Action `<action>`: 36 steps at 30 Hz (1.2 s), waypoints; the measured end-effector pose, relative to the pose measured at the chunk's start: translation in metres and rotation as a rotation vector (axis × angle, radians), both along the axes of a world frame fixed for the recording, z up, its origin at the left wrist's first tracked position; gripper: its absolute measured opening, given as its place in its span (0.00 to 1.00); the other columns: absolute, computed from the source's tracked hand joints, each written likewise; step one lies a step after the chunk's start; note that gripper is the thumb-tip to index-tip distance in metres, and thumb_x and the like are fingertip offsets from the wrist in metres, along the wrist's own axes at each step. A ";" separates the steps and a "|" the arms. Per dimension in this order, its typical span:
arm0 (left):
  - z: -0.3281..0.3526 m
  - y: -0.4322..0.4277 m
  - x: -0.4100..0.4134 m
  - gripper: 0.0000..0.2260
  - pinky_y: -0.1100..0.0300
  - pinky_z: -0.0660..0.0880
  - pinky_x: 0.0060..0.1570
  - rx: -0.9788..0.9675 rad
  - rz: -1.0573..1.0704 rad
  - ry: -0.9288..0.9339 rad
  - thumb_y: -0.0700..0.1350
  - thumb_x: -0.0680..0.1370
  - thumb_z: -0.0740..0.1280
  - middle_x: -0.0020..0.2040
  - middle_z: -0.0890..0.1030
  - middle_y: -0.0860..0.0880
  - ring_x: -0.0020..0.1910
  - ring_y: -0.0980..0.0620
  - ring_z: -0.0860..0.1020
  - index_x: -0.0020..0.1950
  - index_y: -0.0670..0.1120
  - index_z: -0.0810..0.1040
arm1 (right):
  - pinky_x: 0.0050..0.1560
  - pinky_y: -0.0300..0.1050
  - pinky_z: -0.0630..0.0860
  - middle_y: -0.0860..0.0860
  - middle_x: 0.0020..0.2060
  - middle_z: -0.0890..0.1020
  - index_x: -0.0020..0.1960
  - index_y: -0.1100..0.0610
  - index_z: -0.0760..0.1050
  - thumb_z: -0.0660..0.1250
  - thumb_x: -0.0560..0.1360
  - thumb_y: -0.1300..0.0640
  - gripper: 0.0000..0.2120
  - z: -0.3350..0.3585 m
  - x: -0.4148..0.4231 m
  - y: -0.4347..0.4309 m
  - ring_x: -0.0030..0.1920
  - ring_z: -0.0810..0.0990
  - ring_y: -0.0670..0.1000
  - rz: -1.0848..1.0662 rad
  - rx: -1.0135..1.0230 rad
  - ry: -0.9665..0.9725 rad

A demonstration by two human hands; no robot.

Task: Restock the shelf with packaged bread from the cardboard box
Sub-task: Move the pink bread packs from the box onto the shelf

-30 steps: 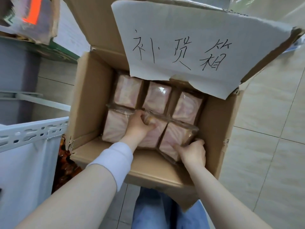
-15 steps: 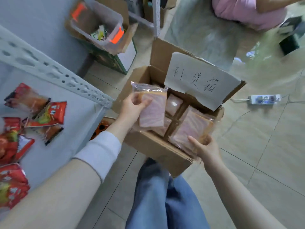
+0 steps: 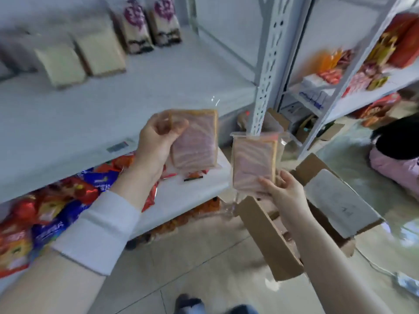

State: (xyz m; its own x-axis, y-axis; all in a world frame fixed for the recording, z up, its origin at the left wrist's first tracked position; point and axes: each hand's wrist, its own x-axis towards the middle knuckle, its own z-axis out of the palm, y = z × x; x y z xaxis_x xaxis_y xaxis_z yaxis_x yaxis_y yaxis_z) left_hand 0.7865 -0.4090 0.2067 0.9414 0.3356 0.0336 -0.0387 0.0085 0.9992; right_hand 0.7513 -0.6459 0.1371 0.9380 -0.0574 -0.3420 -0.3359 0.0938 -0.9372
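My left hand [image 3: 156, 143] grips a clear-wrapped pack of pinkish sliced bread [image 3: 196, 141] by its left edge, held up in front of the white shelf [image 3: 127, 103]. My right hand [image 3: 284, 192] holds a second bread pack [image 3: 252, 163] from below, upright, just left of the shelf's white upright post [image 3: 268, 64]. The open cardboard box [image 3: 272, 236] sits on the floor below my right arm, its flap with a white paper label turned to the right. What lies inside the box is hidden.
Pale bread packs [image 3: 79, 57] and purple-printed bags [image 3: 147, 23] stand at the back of the shelf. Red and blue snack bags [image 3: 52, 211] lie on the lower shelf. A second rack [image 3: 362, 71] with goods stands to the right. A person in pink [image 3: 396, 164] crouches at far right.
Both hands have lifted a bread pack each out of the box and raised them toward the shelf. My view has swung up from the box to the shelves.
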 end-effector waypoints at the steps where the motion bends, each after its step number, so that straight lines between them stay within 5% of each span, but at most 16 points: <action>1: 0.016 0.027 -0.010 0.07 0.61 0.75 0.50 0.000 0.066 -0.026 0.39 0.73 0.69 0.41 0.79 0.53 0.40 0.59 0.77 0.44 0.50 0.75 | 0.37 0.38 0.82 0.58 0.45 0.83 0.55 0.63 0.74 0.69 0.72 0.65 0.12 0.016 0.001 0.023 0.39 0.83 0.50 0.032 -0.020 -0.048; 5: 0.055 0.142 -0.052 0.05 0.55 0.74 0.52 0.017 0.247 -0.102 0.39 0.74 0.69 0.42 0.79 0.51 0.43 0.53 0.77 0.44 0.49 0.77 | 0.33 0.33 0.78 0.54 0.41 0.83 0.53 0.62 0.76 0.71 0.71 0.62 0.12 0.059 0.010 0.124 0.37 0.83 0.48 0.141 -0.027 -0.172; 10: 0.060 0.279 -0.103 0.04 0.49 0.73 0.57 0.025 0.402 -0.093 0.40 0.73 0.70 0.44 0.80 0.49 0.48 0.47 0.78 0.45 0.48 0.77 | 0.47 0.48 0.80 0.57 0.45 0.84 0.53 0.62 0.77 0.71 0.71 0.59 0.12 0.076 0.012 0.268 0.42 0.84 0.55 0.312 -0.003 -0.157; 13: 0.053 0.342 -0.114 0.05 0.45 0.74 0.61 -0.037 0.457 -0.057 0.41 0.72 0.70 0.48 0.81 0.45 0.54 0.43 0.79 0.46 0.49 0.77 | 0.50 0.50 0.79 0.59 0.50 0.83 0.57 0.62 0.76 0.69 0.73 0.58 0.14 0.078 0.017 0.345 0.44 0.84 0.56 0.406 -0.010 -0.150; 15: 0.048 0.375 -0.107 0.05 0.48 0.76 0.59 -0.064 0.487 -0.041 0.41 0.72 0.70 0.50 0.80 0.45 0.54 0.43 0.79 0.46 0.48 0.77 | 0.48 0.47 0.80 0.58 0.50 0.81 0.58 0.63 0.74 0.68 0.74 0.60 0.14 0.081 0.029 0.386 0.43 0.83 0.55 0.416 -0.009 -0.169; 21: 0.036 0.460 -0.036 0.07 0.73 0.74 0.34 -0.006 0.536 -0.080 0.37 0.72 0.71 0.39 0.78 0.50 0.35 0.59 0.77 0.44 0.48 0.76 | 0.50 0.52 0.78 0.48 0.38 0.75 0.56 0.60 0.71 0.67 0.74 0.62 0.11 0.090 0.096 0.497 0.33 0.78 0.47 0.357 -0.096 -0.288; 25: 0.034 0.508 0.024 0.08 0.74 0.73 0.33 0.007 0.575 -0.087 0.37 0.72 0.71 0.39 0.77 0.51 0.35 0.59 0.75 0.45 0.48 0.75 | 0.51 0.53 0.79 0.45 0.35 0.71 0.63 0.64 0.68 0.68 0.74 0.62 0.19 0.092 0.155 0.564 0.36 0.77 0.51 0.314 -0.194 -0.385; 28: 0.033 0.542 0.070 0.08 0.70 0.74 0.38 0.023 0.590 -0.096 0.38 0.72 0.71 0.39 0.78 0.52 0.36 0.58 0.76 0.43 0.48 0.75 | 0.57 0.57 0.76 0.44 0.38 0.72 0.63 0.61 0.67 0.68 0.74 0.60 0.20 0.091 0.198 0.609 0.49 0.79 0.58 0.267 -0.227 -0.443; 32: 0.026 0.585 0.130 0.09 0.64 0.72 0.42 0.105 0.625 -0.090 0.41 0.71 0.73 0.39 0.76 0.53 0.38 0.56 0.74 0.47 0.47 0.74 | 0.49 0.34 0.67 0.46 0.47 0.75 0.64 0.61 0.66 0.66 0.75 0.59 0.19 0.085 0.244 0.655 0.52 0.76 0.53 0.189 -0.281 -0.500; 36: 0.011 0.613 0.185 0.13 0.64 0.72 0.45 0.084 0.632 -0.107 0.42 0.72 0.72 0.42 0.76 0.52 0.43 0.53 0.75 0.51 0.45 0.71 | 0.45 0.30 0.64 0.51 0.53 0.75 0.66 0.61 0.64 0.63 0.77 0.61 0.19 0.067 0.279 0.692 0.51 0.73 0.48 0.180 -0.276 -0.529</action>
